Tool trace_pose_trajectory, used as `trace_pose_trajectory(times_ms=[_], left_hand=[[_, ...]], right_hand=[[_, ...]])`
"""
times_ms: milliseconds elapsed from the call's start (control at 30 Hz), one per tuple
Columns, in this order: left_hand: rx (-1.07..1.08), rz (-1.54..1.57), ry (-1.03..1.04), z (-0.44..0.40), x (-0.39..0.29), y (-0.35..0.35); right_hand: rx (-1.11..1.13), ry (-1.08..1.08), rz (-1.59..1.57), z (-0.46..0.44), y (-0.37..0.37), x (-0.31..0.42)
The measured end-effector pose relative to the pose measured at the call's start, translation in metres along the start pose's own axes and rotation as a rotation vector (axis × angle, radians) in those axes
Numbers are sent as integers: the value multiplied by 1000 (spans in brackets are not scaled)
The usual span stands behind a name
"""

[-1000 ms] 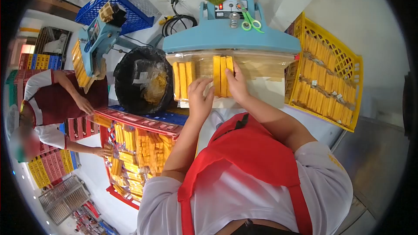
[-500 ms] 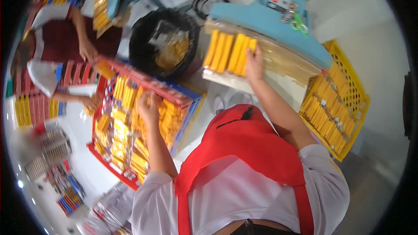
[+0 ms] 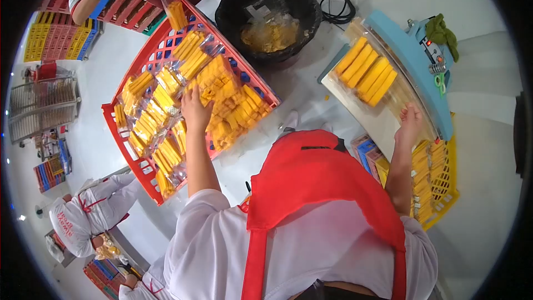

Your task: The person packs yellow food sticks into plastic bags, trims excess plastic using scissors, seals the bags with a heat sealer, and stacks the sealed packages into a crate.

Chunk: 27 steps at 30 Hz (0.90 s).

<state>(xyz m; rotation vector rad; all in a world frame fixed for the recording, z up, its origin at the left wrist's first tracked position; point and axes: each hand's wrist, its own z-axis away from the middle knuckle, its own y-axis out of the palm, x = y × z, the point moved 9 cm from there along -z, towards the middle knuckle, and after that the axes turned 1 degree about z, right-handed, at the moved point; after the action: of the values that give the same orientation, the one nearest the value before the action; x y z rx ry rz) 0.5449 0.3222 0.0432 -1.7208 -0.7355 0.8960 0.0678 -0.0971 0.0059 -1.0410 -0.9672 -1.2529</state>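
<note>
My left hand [image 3: 196, 110] is over the red crate [image 3: 125, 153], its fingers apart and touching the loose yellow sticks [image 3: 219, 80]. Clear bags of yellow sticks [image 3: 158, 114] lie to its left. At the right, my right hand [image 3: 410, 122] is raised by the front edge of the blue sealing machine [image 3: 413, 69], fingers curled together beside clear plastic; what they pinch is too small to make out. Bagged yellow sticks [image 3: 366, 72] lie in two groups on the white surface [image 3: 355, 103] before the machine, apart from my right hand.
A black-lined bin [image 3: 225, 14] with yellow scraps stands beyond the red crate. The yellow crate [image 3: 452, 183] of packs is at the right. Green scissors [image 3: 440, 83] rest on the machine. A co-worker's arm [image 3: 89, 3] is at the upper left; other people are at the lower left.
The view has swung left. My left hand has left the packs at the machine and reached into the red crate. My right hand has let go of the yellow sticks and shifted right.
</note>
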Motion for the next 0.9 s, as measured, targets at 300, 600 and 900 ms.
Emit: trace_pose_trajectory(times_ms=[300,600,900], left_hand=[[59,48,77,-96,-18,12],[778,914,310,-105,-181,-154],[1020,1496,305,-119,-306,-155]], right_hand=[[350,-285,44,58,108,91],[1184,419,-417,147,266,66],[1569,710,-856,216,262,108]])
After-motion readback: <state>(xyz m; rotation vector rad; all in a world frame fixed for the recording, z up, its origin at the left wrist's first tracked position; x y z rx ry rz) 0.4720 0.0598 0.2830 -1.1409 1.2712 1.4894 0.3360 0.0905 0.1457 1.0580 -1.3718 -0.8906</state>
